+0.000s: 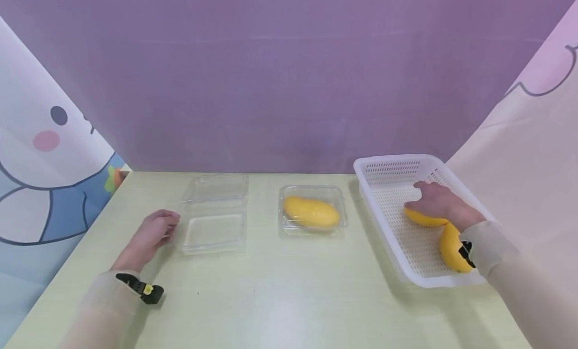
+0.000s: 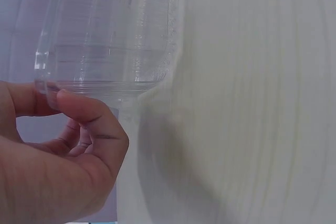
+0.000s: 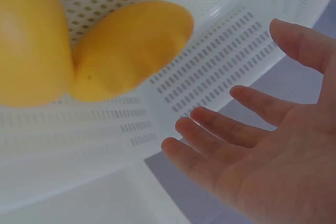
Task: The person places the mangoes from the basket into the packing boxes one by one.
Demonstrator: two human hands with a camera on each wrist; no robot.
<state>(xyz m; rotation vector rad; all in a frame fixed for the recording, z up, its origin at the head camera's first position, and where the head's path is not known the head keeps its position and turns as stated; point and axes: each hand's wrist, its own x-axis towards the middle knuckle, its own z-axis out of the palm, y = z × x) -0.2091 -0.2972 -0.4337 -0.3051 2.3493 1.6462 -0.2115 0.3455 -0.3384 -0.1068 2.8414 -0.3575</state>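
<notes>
My left hand [image 1: 153,233] pinches the edge of a clear plastic clamshell box [image 2: 110,40] between thumb and forefinger. The box lies with its lid folded back on the table's left side, and nothing is inside it. Over the white perforated basket [image 1: 379,216], my right hand [image 3: 262,140] has its fingers spread and holds nothing. Below that hand lies a yellow mango [image 3: 134,48], partly hidden by it in the head view. A second mango [image 1: 453,251] sits against the first, nearer the basket's front, partly covered by the forearm.
Between the clamshell and the basket stands another clear plastic box [image 1: 311,189] with one mango [image 1: 311,212] in it. A purple backdrop [image 1: 289,88] rises behind the pale table [image 1: 280,299], and printed cloth hangs at both sides.
</notes>
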